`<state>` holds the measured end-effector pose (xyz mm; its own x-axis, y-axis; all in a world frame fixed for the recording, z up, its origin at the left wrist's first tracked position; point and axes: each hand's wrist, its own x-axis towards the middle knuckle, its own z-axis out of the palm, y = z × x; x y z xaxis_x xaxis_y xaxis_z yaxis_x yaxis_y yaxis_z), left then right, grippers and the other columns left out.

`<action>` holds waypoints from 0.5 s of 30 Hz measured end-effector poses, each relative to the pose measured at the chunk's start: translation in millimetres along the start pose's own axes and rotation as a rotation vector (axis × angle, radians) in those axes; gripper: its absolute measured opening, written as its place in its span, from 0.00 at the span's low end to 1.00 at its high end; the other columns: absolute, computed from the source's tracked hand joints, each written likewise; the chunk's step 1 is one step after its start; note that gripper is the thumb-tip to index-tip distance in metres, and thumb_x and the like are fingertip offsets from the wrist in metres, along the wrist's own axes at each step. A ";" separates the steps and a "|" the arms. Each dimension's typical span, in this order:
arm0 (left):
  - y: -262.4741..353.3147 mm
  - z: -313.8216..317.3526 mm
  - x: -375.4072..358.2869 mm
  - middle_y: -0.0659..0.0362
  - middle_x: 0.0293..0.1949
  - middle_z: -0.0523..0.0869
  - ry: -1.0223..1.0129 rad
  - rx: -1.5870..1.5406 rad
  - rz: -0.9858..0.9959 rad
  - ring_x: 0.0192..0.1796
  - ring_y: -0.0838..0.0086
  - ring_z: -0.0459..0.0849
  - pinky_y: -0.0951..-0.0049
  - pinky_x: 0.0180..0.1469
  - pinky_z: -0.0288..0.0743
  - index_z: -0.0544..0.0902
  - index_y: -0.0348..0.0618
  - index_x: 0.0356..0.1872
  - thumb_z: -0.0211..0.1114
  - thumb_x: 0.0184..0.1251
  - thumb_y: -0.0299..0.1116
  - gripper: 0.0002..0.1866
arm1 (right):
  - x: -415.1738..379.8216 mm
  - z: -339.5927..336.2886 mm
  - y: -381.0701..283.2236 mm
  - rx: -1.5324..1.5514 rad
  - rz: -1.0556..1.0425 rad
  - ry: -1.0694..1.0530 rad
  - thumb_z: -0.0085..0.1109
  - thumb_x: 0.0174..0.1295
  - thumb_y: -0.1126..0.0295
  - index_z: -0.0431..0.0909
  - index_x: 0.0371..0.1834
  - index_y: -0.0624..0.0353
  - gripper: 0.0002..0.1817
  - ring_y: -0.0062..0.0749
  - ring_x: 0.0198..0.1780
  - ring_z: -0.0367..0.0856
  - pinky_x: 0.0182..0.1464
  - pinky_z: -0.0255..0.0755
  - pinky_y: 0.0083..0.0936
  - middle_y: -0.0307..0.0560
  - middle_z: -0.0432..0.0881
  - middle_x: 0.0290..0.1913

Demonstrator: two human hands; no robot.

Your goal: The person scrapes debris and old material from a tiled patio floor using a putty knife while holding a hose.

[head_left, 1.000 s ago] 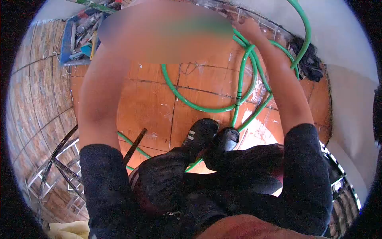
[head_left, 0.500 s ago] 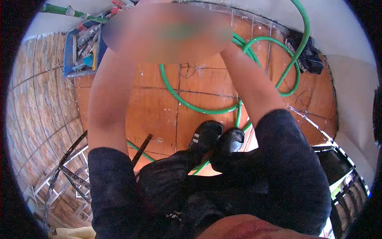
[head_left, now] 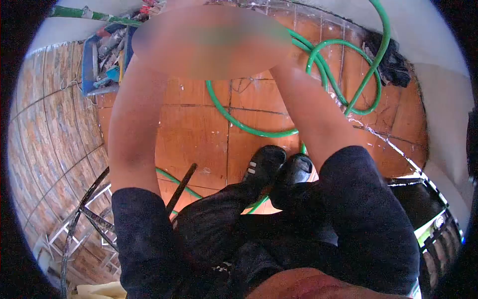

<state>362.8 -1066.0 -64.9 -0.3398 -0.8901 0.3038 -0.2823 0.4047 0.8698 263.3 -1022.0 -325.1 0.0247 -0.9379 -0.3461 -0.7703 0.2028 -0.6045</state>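
Observation:
Both my arms reach up toward the top of the head view, where a smeared oval patch covers my hands. My left forearm (head_left: 134,119) comes in beside a blue crate, and my right forearm (head_left: 316,102) crosses a green hose (head_left: 266,133). Inside the patch, faint green and skin tones show, but fingers and anything held there cannot be made out. The hose lies in loops over the orange tiled floor (head_left: 189,129), and one length rises at the upper right.
The blue crate (head_left: 99,91) holds jumbled tools. A green pole (head_left: 82,14) extends above it. Dark crumpled cloth (head_left: 393,65) lies at the right wall. Black shoes (head_left: 266,162) stand below my arms. A dark metal frame (head_left: 74,224) is at lower left, a black rack (head_left: 443,244) at lower right.
The view has shifted slightly, so the floor, hose and shoes appear a little higher and farther right. My arms stay stretched toward the same blurred area.

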 end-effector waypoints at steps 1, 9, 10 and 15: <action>-2.0 1.4 -1.0 0.63 0.36 0.73 0.038 -0.058 -0.010 0.43 0.80 0.75 0.79 0.51 0.72 0.72 0.38 0.44 0.53 0.61 0.09 0.14 | 0.7 4.2 5.2 0.018 0.022 0.036 0.59 0.58 0.59 0.85 0.39 0.64 0.18 0.54 0.50 0.84 0.50 0.80 0.43 0.62 0.85 0.46; 3.9 4.2 -5.4 0.63 0.36 0.74 0.012 0.010 -0.022 0.42 0.80 0.75 0.80 0.50 0.70 0.73 0.39 0.43 0.54 0.62 0.10 0.14 | -5.8 -7.0 11.2 -0.303 -0.270 0.044 0.55 0.60 0.65 0.87 0.34 0.57 0.12 0.47 0.35 0.87 0.36 0.82 0.39 0.55 0.87 0.34; -0.9 5.3 -1.2 0.64 0.35 0.74 0.049 -0.086 -0.013 0.41 0.80 0.75 0.81 0.48 0.69 0.73 0.39 0.43 0.54 0.62 0.10 0.13 | 2.2 -15.1 11.2 -0.310 -0.269 0.053 0.55 0.60 0.65 0.87 0.34 0.57 0.12 0.47 0.35 0.87 0.36 0.82 0.39 0.55 0.87 0.34; -0.9 1.5 -2.7 0.64 0.35 0.74 -0.002 0.008 -0.003 0.42 0.81 0.74 0.81 0.48 0.68 0.73 0.39 0.43 0.56 0.62 0.11 0.13 | 10.1 -49.7 -7.0 -0.699 -0.553 -0.119 0.55 0.61 0.64 0.86 0.37 0.56 0.12 0.51 0.37 0.87 0.38 0.82 0.42 0.55 0.87 0.38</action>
<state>362.7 -1063.6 -67.1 -0.3408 -0.8908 0.3007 -0.2903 0.4039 0.8675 237.4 -1046.8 -288.7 0.5426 -0.8077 -0.2308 -0.8400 -0.5227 -0.1455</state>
